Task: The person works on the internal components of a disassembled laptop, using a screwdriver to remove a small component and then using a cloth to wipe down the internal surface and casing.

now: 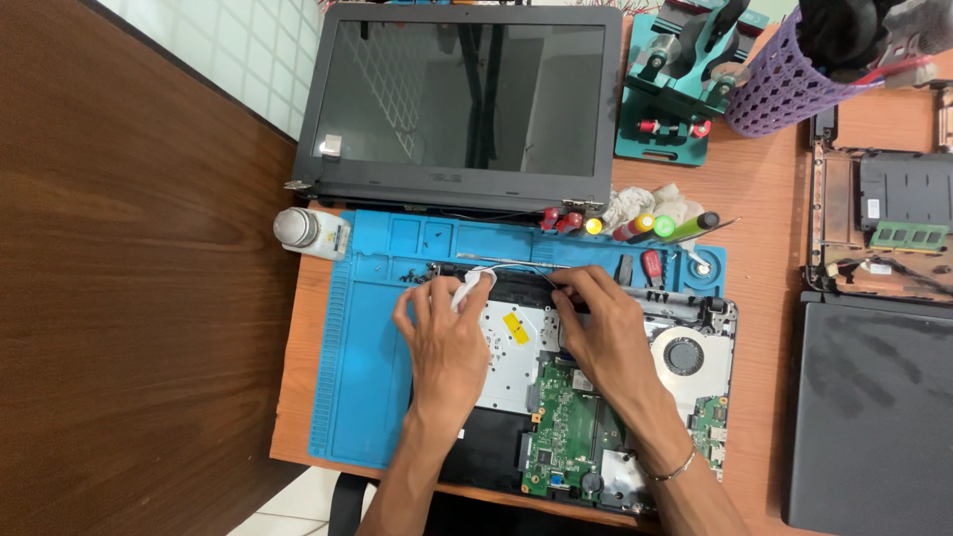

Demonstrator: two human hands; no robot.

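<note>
White wipe (472, 290) pinched in our left hand (442, 342); right hand (606, 333) fingertips press the cable (516, 266). We keep it light near the green board (566, 427).

Bright, even, sharp; faint screen glare.

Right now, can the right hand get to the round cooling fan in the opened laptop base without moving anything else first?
Probably yes. The right hand rests on the laptop base, and the cooling fan lies uncovered just beside its wrist. Nothing stands between them; the screwdrivers lie farther back on the blue mat.
</note>
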